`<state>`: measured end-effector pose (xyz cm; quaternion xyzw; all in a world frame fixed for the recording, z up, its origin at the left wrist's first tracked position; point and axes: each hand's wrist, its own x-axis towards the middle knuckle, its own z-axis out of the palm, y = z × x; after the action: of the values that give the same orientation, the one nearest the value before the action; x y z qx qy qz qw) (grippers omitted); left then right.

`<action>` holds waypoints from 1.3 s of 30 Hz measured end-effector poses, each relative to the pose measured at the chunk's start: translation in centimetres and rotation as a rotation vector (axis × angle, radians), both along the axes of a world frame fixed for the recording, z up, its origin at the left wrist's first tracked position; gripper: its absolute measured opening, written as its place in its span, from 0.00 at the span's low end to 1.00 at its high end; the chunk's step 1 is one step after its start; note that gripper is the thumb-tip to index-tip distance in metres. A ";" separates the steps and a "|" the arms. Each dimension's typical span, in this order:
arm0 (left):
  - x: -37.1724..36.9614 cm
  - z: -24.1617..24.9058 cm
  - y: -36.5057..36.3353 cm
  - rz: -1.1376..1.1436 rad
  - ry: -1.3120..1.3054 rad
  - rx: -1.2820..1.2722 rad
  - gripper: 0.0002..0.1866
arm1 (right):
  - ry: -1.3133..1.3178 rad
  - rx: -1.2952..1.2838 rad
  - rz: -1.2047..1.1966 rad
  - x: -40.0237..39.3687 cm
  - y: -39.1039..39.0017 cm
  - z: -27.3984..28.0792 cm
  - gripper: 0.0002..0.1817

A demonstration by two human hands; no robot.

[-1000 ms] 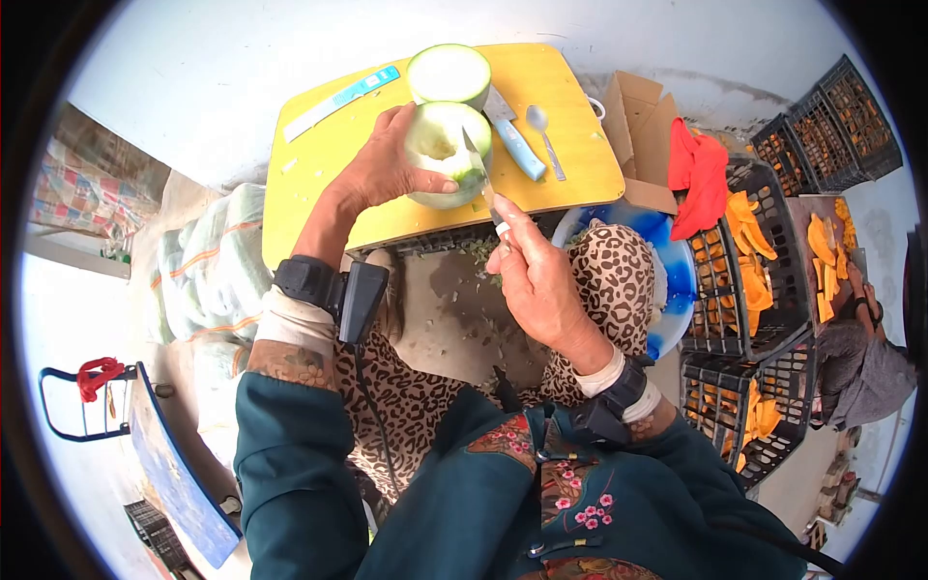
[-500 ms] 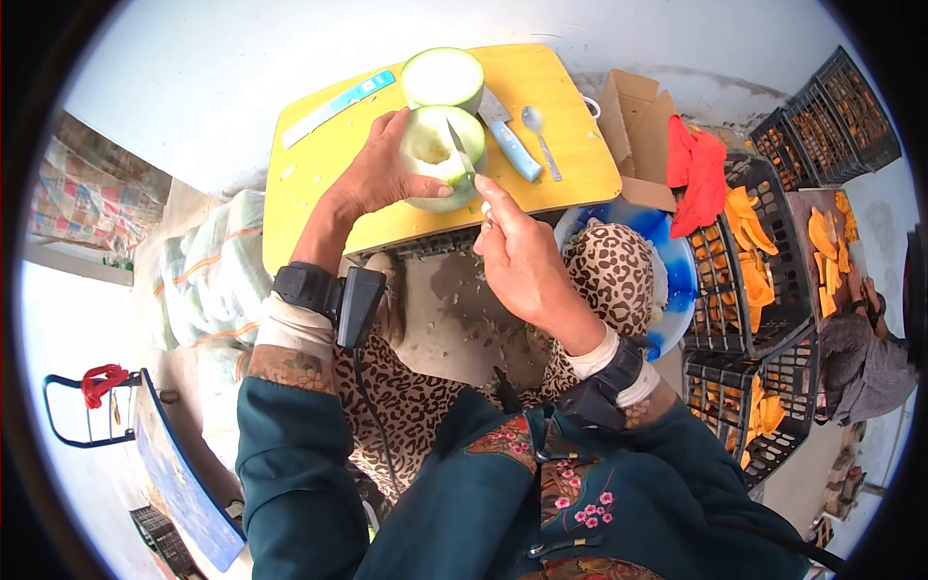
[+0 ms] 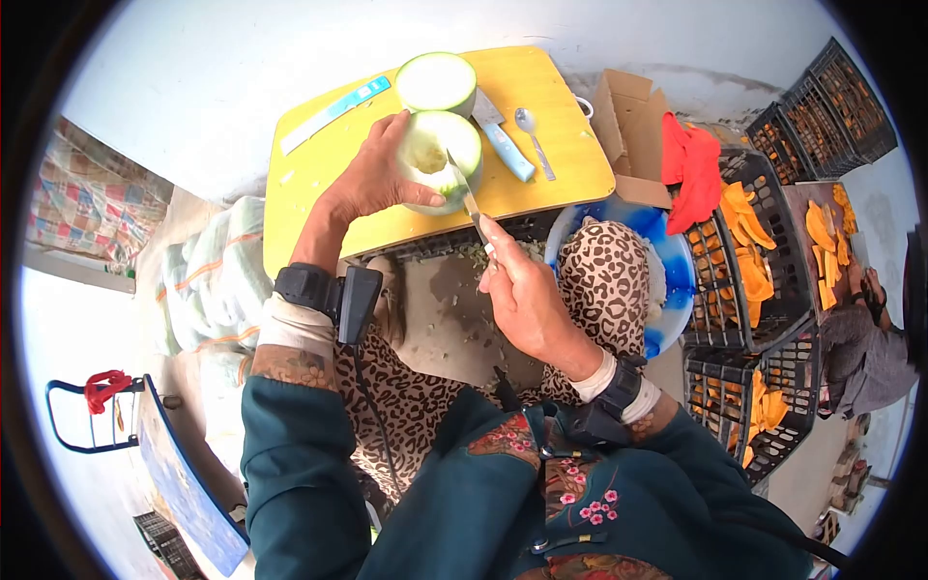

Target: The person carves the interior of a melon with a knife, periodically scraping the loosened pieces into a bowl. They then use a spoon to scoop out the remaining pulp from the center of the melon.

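On the yellow table [image 3: 570,150], my left hand [image 3: 372,179] grips the side of a pale green melon half [image 3: 457,140] with a hollow in its cut face. My right hand [image 3: 527,295] is closed round the handle of a small knife [image 3: 468,198], whose tip lies at the hollow's edge. Behind it sits another melon half [image 3: 437,82], cut face up. A blue-handled cleaver [image 3: 509,153] and a metal spoon [image 3: 536,140] lie to the right. At the left lies a long knife with a blue handle [image 3: 360,96].
Right of the table are a cardboard box [image 3: 623,111], a red cloth [image 3: 691,169], a blue basin [image 3: 680,280] and black crates [image 3: 710,290] with orange pieces. Another person [image 3: 865,358] is at the far right. White sacks [image 3: 213,271] stand left.
My right hand has moved slightly down and right, drawing the knife back so more of its blade shows. My left hand still holds the melon half. The view has shifted slightly.
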<state>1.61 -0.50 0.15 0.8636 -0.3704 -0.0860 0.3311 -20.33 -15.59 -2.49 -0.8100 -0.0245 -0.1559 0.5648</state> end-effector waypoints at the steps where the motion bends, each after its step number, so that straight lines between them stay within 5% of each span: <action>1: 0.0 0.0 0.0 -0.006 -0.013 0.005 0.73 | 0.023 0.018 0.018 -0.3 -0.2 0.1 0.28; 5: 0.0 0.0 0.0 -0.008 -0.023 0.019 0.73 | 0.076 0.070 0.067 -0.8 -1.0 -0.6 0.28; 12: 0.4 -0.5 0.1 0.036 -0.004 0.027 0.71 | 0.331 0.846 0.246 -1.6 -3.4 0.0 0.25; 16: 0.3 -0.2 0.2 0.027 0.039 -0.007 0.70 | 0.386 0.681 0.356 -2.5 -5.0 -0.5 0.26; 39: 0.2 -0.2 -0.1 0.035 0.039 -0.028 0.69 | 0.173 0.184 0.057 -0.8 -2.9 -1.2 0.25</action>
<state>1.81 -0.57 -0.06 0.8635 -0.3499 -0.0917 0.3515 -21.14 -18.47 -3.72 -0.7643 0.0155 -0.0710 0.6407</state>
